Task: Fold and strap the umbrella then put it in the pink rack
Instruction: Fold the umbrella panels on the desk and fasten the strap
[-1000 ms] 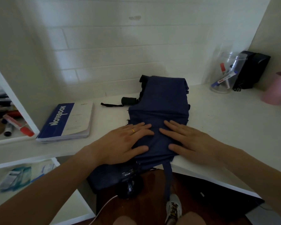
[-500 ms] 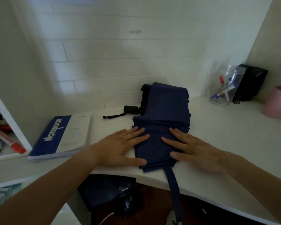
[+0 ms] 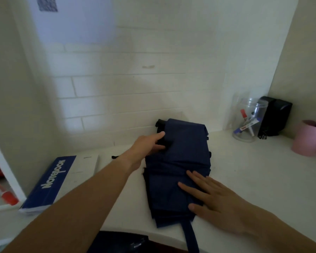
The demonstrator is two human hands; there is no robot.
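A navy blue umbrella (image 3: pixel 182 152) lies flattened on the white desk (image 3: pixel 254 179), its strap (image 3: pixel 190 236) hanging over the front edge. My left hand (image 3: pixel 148 145) is at the umbrella's far left side, fingers curled around its black handle (image 3: pixel 165 142). My right hand (image 3: pixel 213 196) rests flat with fingers spread on the near part of the fabric, pressing it down. A pink cup-like rack (image 3: pixel 307 137) stands at the right edge of the desk, with dark sticks poking out of it.
A blue and white notebook (image 3: pixel 60 179) lies at the left. A clear jar of markers (image 3: pixel 248 121) and a black box (image 3: pixel 274 115) stand at the back right by the wall. Shelves with markers (image 3: pixel 2 190) are at the far left. A dark bag (image 3: pixel 120 241) sits under the desk.
My left hand has left the near fabric and reached back to the black handle at the umbrella's far left. The right hand stays flat on the fabric. The camera has tilted upward.
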